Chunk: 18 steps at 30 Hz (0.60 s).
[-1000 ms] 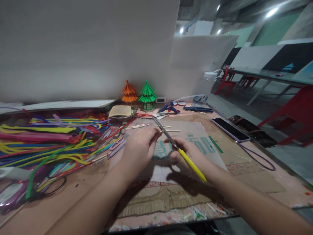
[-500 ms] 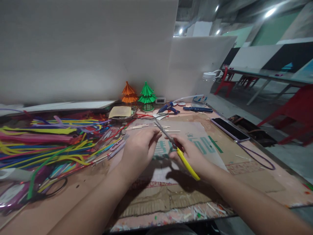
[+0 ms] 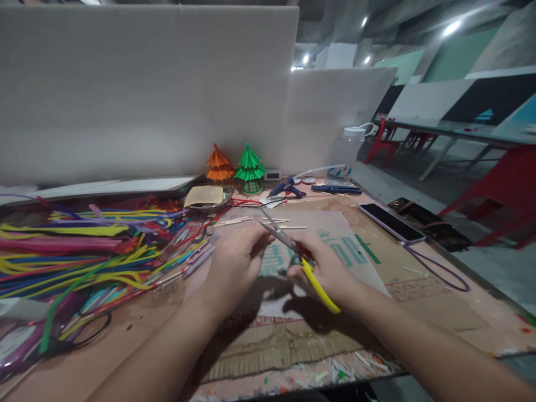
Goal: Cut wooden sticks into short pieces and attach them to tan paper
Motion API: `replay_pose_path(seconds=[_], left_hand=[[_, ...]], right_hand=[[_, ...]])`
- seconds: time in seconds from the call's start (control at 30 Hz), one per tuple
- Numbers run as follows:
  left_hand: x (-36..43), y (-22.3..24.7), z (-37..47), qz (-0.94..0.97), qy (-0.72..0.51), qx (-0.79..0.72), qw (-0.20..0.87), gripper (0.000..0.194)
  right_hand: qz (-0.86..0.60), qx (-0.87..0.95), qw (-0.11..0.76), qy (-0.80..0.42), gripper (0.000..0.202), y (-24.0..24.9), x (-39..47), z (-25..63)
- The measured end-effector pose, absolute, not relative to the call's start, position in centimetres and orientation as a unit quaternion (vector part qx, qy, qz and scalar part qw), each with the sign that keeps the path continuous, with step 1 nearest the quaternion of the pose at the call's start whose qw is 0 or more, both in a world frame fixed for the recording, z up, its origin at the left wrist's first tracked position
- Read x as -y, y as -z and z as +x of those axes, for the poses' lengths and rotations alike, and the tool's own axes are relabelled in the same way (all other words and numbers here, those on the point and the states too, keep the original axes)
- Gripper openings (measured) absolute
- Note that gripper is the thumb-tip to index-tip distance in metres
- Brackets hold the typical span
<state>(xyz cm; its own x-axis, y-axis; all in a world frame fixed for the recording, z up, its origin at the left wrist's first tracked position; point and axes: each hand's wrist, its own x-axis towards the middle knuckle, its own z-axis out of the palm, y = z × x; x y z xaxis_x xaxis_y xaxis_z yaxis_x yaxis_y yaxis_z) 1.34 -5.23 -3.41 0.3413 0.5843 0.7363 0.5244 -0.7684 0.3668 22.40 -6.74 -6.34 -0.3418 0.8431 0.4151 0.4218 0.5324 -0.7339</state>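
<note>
My right hand [image 3: 324, 265] grips a pair of yellow-handled scissors [image 3: 320, 287], with the blades parted and pointing away to the left. Close to the blade tips is my left hand [image 3: 237, 254], its thumb and fingers pinched together; whatever they hold is hidden or too small to make out. Both hands are above a whitish sheet [image 3: 368, 273] with green print, which lies on brown cardboard [image 3: 259, 354]. Several thin wooden sticks [image 3: 293, 227] rest on the sheet's far part, just beyond the blades.
Bundles of coloured strips [image 3: 75, 245] fill the left side. Behind stand an orange paper tree [image 3: 219, 164], a green paper tree [image 3: 250, 167], a glue gun [image 3: 287, 188] and a clear bottle [image 3: 349, 151]. A phone [image 3: 391, 222] lies right. Scraps [image 3: 335, 368] line the front edge.
The scissor blades have spread apart; before, they looked closed together. My hands stay in nearly the same place, and the view has tilted up slightly.
</note>
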Motion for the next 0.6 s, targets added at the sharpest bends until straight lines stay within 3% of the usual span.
replay_pose_path(seconds=[0.6], left_hand=[[4.66, 4.03, 1.8, 0.793, -0.476, -0.348, 0.151, 0.02]], right_hand=[[-0.472, 0.773, 0.386, -0.174, 0.056, 6.76, 6.68, 22.58]])
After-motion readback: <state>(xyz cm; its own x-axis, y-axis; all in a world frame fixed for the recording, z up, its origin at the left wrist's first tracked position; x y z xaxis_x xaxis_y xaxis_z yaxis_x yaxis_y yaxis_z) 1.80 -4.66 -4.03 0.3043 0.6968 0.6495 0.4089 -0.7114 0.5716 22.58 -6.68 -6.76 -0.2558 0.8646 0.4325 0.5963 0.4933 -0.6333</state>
